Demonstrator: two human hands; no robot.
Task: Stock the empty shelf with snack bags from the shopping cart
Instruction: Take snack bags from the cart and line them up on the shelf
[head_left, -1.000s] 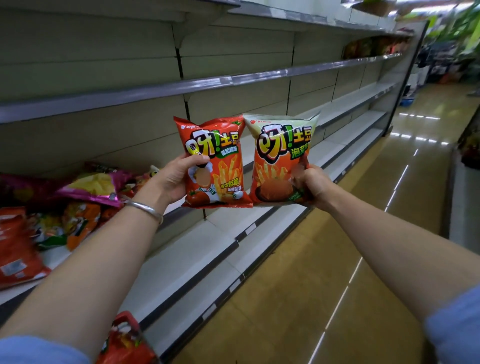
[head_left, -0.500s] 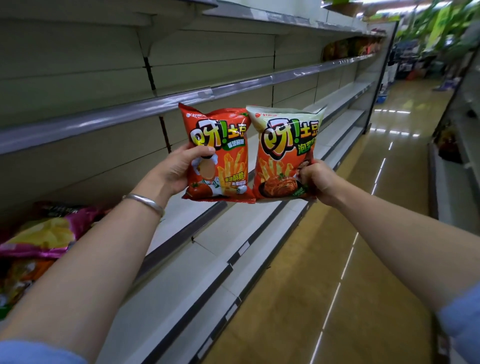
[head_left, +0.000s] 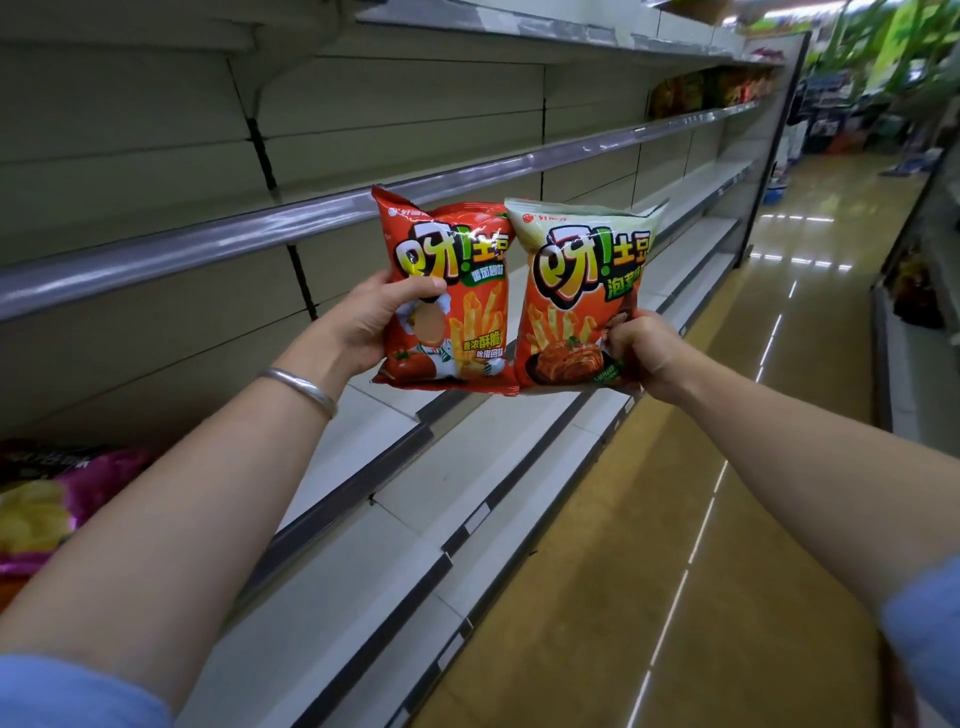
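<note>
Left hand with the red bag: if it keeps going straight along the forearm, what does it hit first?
Probably the grey front rail of the shelf above, or the back panel just under it. The left hand points up toward that edge with the red snack bag leading; depth is unclear.

My two arms are bare from the wrist almost to the elbow. On my left wrist I wear a plain silver bangle (head_left: 300, 388), smooth and thin. My sleeves are light blue: the left sleeve (head_left: 72, 693) and the right sleeve (head_left: 922, 613) are pushed up high.
</note>
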